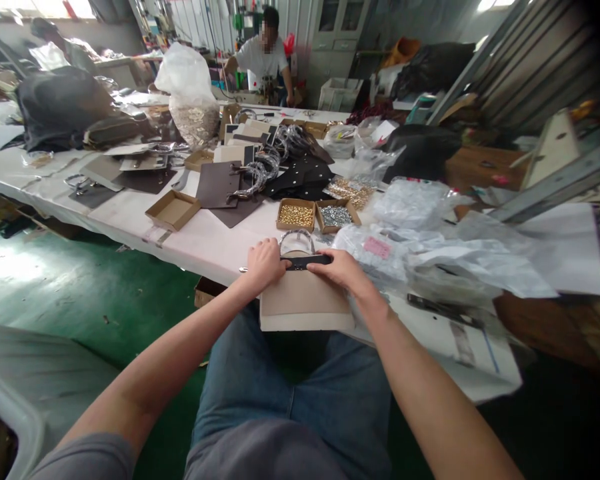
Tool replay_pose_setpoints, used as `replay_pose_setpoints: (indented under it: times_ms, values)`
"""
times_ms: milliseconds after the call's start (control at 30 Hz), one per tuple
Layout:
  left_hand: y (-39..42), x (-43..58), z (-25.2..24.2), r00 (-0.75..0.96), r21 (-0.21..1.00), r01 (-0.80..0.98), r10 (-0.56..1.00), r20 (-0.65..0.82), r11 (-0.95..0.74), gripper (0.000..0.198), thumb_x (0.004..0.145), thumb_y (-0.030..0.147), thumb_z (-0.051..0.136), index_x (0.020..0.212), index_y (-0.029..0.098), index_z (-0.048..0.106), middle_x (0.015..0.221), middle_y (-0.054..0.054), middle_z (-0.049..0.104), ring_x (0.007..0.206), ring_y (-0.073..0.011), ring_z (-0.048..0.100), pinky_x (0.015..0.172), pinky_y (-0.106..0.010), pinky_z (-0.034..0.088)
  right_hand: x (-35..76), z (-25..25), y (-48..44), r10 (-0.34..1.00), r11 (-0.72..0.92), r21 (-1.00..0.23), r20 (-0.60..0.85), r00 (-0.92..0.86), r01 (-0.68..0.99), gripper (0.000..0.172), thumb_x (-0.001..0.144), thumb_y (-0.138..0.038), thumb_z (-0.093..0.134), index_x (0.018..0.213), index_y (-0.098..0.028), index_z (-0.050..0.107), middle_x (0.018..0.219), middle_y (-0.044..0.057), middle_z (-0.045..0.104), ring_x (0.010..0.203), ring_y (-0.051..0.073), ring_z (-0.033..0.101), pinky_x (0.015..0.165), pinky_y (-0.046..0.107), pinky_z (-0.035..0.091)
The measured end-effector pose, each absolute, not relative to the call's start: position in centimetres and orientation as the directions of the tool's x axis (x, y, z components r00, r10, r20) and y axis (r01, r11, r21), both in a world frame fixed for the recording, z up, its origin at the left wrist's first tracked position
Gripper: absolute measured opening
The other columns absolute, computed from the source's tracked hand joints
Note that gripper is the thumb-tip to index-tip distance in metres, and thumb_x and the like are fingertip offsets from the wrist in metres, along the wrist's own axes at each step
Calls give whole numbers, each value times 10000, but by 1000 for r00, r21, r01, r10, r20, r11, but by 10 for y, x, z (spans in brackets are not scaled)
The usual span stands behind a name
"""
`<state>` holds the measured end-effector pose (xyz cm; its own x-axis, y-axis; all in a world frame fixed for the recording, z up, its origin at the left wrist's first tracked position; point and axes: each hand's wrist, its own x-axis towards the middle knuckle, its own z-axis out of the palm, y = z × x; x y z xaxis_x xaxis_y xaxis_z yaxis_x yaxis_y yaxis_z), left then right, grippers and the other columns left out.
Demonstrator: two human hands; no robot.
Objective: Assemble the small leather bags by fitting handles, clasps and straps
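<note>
At the table's near edge lies a beige bag panel, with a clear twisted handle looped at its far side. Across the panel's top runs a black strip with small metal bits along its lower edge. My left hand is closed on the strip's left end, and a thin silver tip pokes out beside it. The right end is pinched under the thumb and fingers of my right hand. Just beyond are a cardboard tray of gold-coloured fasteners and another of silver fasteners.
An open cardboard tray sits to the left. Farther back are brown panels, black pieces and several wrapped handles. Plastic bags crowd the right side. A person is across the table. Below is a green floor.
</note>
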<state>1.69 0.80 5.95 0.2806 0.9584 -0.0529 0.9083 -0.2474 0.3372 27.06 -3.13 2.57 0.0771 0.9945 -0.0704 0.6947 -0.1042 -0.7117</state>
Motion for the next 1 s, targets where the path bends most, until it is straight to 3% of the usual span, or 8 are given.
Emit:
replay_pose_setpoints:
  times_ms: [67,200,300,500,633,800,1000]
  values:
    - [-4,21,53,272,357,895,962,38,-267,396,1003,382,821,1313,190,668,1395,-193,723,1322,-364,643,1111,-476,449,274,23,-29,992,-123,-739,-92,81,662,451,800,-490,948,1147,-209,884,1070,72,880,988,294,797,888,352,571]
    - [-14,19,41,304,461,829,947,105,-317,102,1063,318,756,1127,239,751,1328,-140,691,1300,-336,622,1131,-480,426,275,20,-28,989,-146,-773,-105,102,618,440,764,-472,971,1097,-198,883,1015,69,876,946,283,791,833,328,574]
    - [-13,11,36,320,554,760,937,137,-340,96,1063,332,761,1066,254,817,1320,-119,697,1304,-323,629,1155,-479,442,274,19,-29,988,-153,-769,-97,124,621,467,769,-485,967,1131,-203,881,1039,70,877,970,277,794,866,330,577]
    - [-9,8,28,389,703,647,921,29,-295,145,927,301,855,1065,267,883,1319,-88,763,1298,-306,668,1209,-432,499,270,28,-38,986,-159,-770,-93,137,618,396,805,-442,951,1123,-216,878,1067,61,882,994,286,807,931,351,594]
    - [0,14,17,350,699,671,937,-5,-247,149,908,290,808,1029,267,892,1275,-77,795,1274,-310,688,1212,-415,513,269,28,-41,979,-184,-758,-83,187,626,548,790,-442,980,1284,-243,853,1251,64,875,1143,308,814,1043,372,601]
    - [12,16,13,407,688,675,912,-43,-268,158,888,319,790,1003,253,877,1202,-81,789,1170,-294,726,1093,-371,563,267,27,-46,963,-221,-730,-60,262,647,817,773,-504,998,1504,-241,744,1520,130,774,1388,374,731,1181,445,560]
    - [15,19,17,377,617,745,923,-75,-254,214,856,329,818,1061,271,834,1164,-80,767,1119,-304,726,996,-375,580,257,38,-58,950,-261,-673,-50,310,692,739,830,-505,963,1491,-257,744,1470,144,788,1395,428,713,1156,519,571]
